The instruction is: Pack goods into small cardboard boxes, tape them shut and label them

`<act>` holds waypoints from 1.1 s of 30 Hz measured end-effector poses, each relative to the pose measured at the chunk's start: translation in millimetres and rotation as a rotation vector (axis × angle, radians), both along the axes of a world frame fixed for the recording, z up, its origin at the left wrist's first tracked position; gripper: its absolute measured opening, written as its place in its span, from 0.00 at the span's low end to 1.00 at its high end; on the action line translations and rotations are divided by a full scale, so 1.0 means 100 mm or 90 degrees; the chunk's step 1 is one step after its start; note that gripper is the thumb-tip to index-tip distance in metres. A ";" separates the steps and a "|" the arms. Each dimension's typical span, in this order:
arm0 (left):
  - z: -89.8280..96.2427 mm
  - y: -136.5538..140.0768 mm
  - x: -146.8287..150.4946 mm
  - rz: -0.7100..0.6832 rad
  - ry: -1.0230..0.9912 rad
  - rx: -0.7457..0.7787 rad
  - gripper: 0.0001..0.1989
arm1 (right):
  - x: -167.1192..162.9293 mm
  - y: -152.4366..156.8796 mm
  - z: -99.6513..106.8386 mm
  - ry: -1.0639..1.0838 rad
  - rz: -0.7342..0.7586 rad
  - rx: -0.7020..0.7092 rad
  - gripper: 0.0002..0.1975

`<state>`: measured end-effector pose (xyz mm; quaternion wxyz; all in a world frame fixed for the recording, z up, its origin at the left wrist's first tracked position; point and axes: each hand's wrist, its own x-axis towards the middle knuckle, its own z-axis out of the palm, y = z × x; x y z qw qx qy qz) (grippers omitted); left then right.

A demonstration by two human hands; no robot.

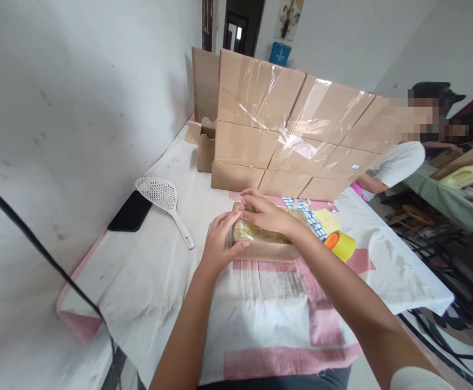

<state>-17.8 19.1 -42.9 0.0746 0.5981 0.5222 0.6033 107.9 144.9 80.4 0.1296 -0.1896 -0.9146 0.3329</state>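
Observation:
A small cardboard box (261,252) lies on the table in front of me, its top covered with shiny, yellowish clear tape. My left hand (219,244) cups the box's left end, thumb along the front side and fingers up at the top corner. Across the top lies my right hand (267,212), fingers stretched toward the left end and touching the tape. The fingertips of both hands meet near the upper left corner. Just right of the box rests a yellow tape roll (344,246) with an orange core.
Stacked, taped cardboard boxes (277,130) stand like a wall behind the box. To the left lie a white slotted skimmer (161,195) and a black phone (130,212). A yellow paper (328,221) is near the tape roll. Another person's arm (372,183) shows at right.

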 end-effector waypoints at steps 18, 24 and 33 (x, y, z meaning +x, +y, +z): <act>0.02 0.01 0.10 0.041 -0.058 -0.011 0.39 | 0.26 -0.17 0.32 0.066 0.062 0.034 0.10; 0.01 0.01 0.12 0.043 -0.071 -0.013 0.40 | 0.26 -0.32 0.50 0.063 0.098 0.033 0.09; -0.03 0.08 0.22 0.046 -0.136 -0.001 0.40 | 0.16 -0.29 0.41 0.137 0.063 0.063 0.11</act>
